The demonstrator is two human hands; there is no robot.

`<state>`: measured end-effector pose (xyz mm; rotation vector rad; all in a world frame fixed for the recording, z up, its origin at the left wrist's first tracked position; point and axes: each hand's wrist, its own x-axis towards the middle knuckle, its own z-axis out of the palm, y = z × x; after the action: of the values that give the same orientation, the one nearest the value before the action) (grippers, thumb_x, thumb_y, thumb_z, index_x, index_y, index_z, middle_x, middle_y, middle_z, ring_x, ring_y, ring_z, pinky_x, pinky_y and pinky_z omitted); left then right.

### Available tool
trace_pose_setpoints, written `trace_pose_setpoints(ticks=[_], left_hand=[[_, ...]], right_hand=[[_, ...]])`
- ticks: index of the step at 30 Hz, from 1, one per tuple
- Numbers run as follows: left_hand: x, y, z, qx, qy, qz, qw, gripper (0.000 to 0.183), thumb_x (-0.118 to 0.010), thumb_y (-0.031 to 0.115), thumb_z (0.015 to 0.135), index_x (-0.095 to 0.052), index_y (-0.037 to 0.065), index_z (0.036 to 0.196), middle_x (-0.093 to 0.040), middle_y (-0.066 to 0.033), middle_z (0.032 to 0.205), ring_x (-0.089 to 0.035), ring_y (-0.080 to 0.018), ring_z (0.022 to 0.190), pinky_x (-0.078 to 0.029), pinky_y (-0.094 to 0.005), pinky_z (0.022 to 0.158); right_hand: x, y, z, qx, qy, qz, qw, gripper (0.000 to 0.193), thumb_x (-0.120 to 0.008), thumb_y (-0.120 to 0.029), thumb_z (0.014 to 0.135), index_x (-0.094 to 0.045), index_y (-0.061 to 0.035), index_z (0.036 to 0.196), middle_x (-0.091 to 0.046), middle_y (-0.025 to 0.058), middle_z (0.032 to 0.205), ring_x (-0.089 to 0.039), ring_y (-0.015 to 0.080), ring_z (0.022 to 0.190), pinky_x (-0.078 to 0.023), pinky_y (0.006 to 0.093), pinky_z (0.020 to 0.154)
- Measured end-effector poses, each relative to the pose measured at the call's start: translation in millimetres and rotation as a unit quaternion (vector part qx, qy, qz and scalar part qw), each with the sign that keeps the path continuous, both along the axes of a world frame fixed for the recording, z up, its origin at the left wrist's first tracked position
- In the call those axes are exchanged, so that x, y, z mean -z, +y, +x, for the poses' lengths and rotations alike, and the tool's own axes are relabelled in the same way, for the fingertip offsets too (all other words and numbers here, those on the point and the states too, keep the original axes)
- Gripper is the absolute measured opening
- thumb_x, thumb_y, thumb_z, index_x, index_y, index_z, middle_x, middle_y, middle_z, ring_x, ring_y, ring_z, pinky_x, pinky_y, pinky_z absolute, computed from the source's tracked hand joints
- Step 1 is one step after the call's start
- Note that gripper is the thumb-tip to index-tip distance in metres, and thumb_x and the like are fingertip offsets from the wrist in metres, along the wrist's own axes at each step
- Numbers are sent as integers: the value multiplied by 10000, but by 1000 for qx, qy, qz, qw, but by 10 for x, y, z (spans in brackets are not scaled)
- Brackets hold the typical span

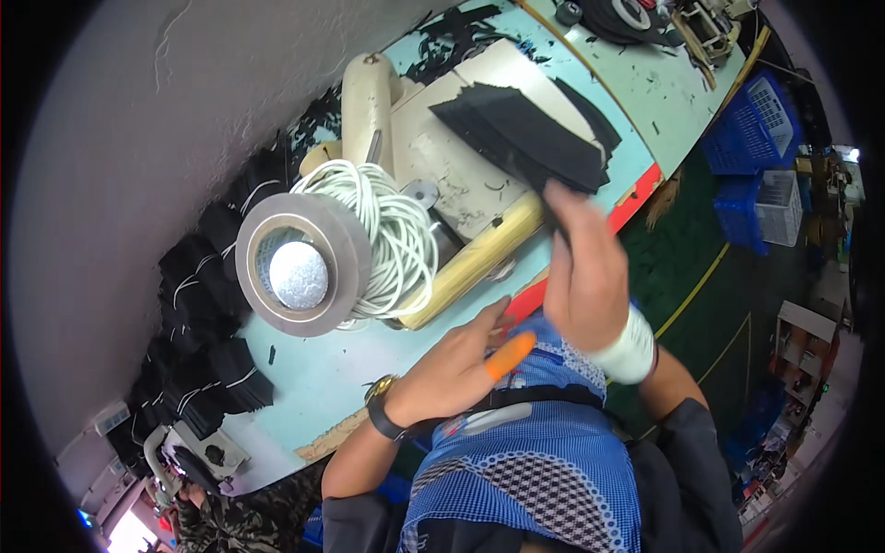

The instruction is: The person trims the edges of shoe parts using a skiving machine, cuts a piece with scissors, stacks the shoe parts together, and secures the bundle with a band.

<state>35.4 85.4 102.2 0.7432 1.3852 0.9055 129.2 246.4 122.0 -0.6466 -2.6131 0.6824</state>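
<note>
My right hand, wrapped in white at the wrist and slightly blurred, pinches the near end of a thin black piece between thumb and fingers. That piece is beside a fanned stack of black cut pieces lying on a pale machine bed. Lower down and to the left, my left hand has its fingers stretched out near the table's front edge, with an orange finger cover on one digit. Nothing shows in it. A yellowish wooden bar runs along the bed's near side.
A large tape roll and coiled white cord sit beside the machine's upright arm. Tied black bundles line the wall. Blue crates stand on the green floor at right. Another person's camouflage sleeve is at lower left.
</note>
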Motion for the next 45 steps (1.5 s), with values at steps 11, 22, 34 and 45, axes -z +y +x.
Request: trace_pose_setpoints(ticks=[11, 22, 34, 45], left_hand=[[76, -273, 203, -59, -30, -30, 997, 466, -605, 272, 962, -518, -18, 1316, -681, -99, 1094, -630, -143, 921, -492, -278, 827], [154, -273, 357, -87, -30, -29, 995, 461, -628, 264, 951, -535, -7, 1313, -654, -117, 1132, -605, -147, 966, -508, -294, 840], [108, 40, 588, -236, -102, 118, 959, 613, -601, 347, 945, -390, -20, 1388, -477, -162, 1352, -450, -237, 1259, -340, -357, 1071], [156, -543, 303, 47, -106, -16, 993, 737, -809, 251, 781, -455, -31, 1362, -590, -151, 1280, -574, -205, 1147, -444, -332, 987]], right_hand=[[621, 877, -878, 5, -208, 275, 939, 573, -648, -95, 763, -451, 175, 1229, -627, 231, 921, -672, 319, 762, -567, 379, 670], [346, 1545, -1130, -90, -271, 199, 938, 430, -650, -119, 725, -513, 47, 1097, -651, 251, 947, -663, 396, 866, -539, 445, 781], [246, -213, 849, -73, -20, -578, 812, 519, -562, -142, 768, -518, 45, 1250, -625, 150, 1154, -589, 230, 1066, -446, 345, 967], [1607, 476, 1033, -29, -112, 147, 982, 303, -660, -234, 853, -639, -9, 1054, -659, 146, 1036, -631, 337, 892, -512, 433, 742]])
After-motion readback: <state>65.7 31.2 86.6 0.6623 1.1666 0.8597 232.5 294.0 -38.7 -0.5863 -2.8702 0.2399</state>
